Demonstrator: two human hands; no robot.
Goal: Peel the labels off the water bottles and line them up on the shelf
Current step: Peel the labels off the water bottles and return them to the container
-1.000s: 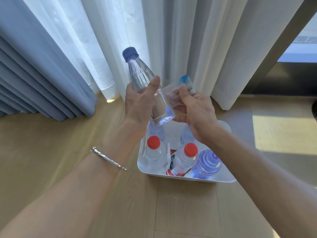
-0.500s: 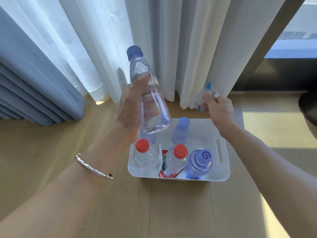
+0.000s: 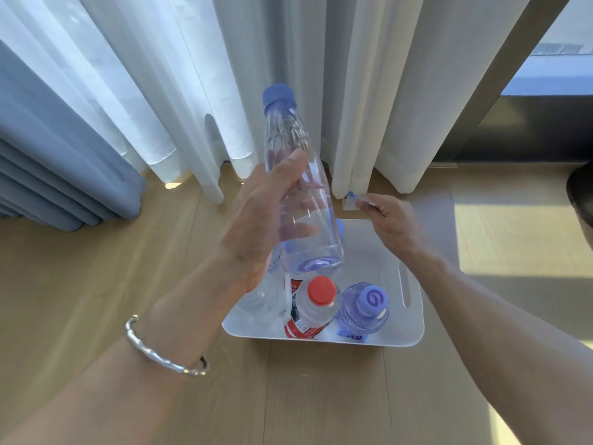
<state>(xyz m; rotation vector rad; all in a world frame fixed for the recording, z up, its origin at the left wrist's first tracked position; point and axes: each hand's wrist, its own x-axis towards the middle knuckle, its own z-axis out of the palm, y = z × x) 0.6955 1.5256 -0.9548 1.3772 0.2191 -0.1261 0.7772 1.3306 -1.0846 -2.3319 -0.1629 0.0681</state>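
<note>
Floor: pale wood planks (image 3: 96, 316) fill the near field, with a sunlit patch at 3 o'clock.
Left wrist: a silver bracelet (image 3: 167, 354) sits at 7 o'clock in the view.
White bin: the bin (image 3: 415, 316) stands on the floor at 6 o'clock from the raised bottle, directly beneath it.
Bin contents: a red-capped bottle (image 3: 319, 303) with a red label and a purple-capped bottle (image 3: 365, 308) stand upright side by side along the near wall. More bottles stand behind them, partly hidden.
Left hand: the left hand (image 3: 263, 220) is wrapped round the lower body of a clear bottle (image 3: 288, 136), thumb across the front, holding it above the bin.
Bottle axis: cap toward 12 o'clock, leaning slightly to 11, base toward 5 o'clock. No label shows on its wall.
Right hand: the right hand (image 3: 394, 220) lies at 3 o'clock from the bottle and apart from it, pinching a small label scrap (image 3: 351, 202) between thumb and fingertips.
Backdrop: sheer white curtains (image 3: 160, 75) hang at 12 o'clock, and a blue drape (image 3: 48, 162) at 9.
Shelf: not in view.
Deciding relation: the stripped bottle is already in the left hand and close to upright, so it looks ready to go onto the shelf base first, probably once the right hand drops the scrap.
</note>
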